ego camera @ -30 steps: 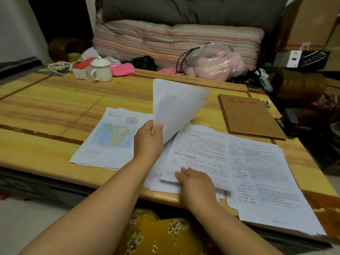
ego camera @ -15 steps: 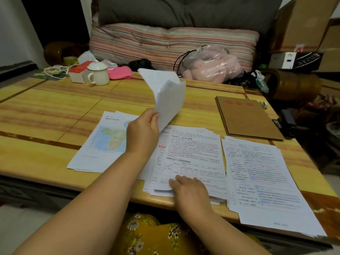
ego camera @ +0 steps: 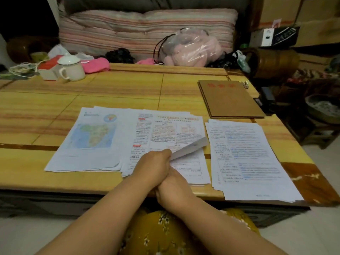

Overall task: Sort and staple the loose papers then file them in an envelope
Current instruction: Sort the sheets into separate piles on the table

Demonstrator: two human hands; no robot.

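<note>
Now the lifted sheet (ego camera: 189,147) down over the middle stack (ego camera: 176,129).

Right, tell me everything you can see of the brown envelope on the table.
The brown envelope looks like kraft paper or thin card, flat and rectangular, with red characters printed along its far edge, too blurred to read. It lies face up at the right rear of the wooden table, slightly skewed, beyond the right paper pile. Layered edges suggest more than one. Neither hand touches it.
</note>
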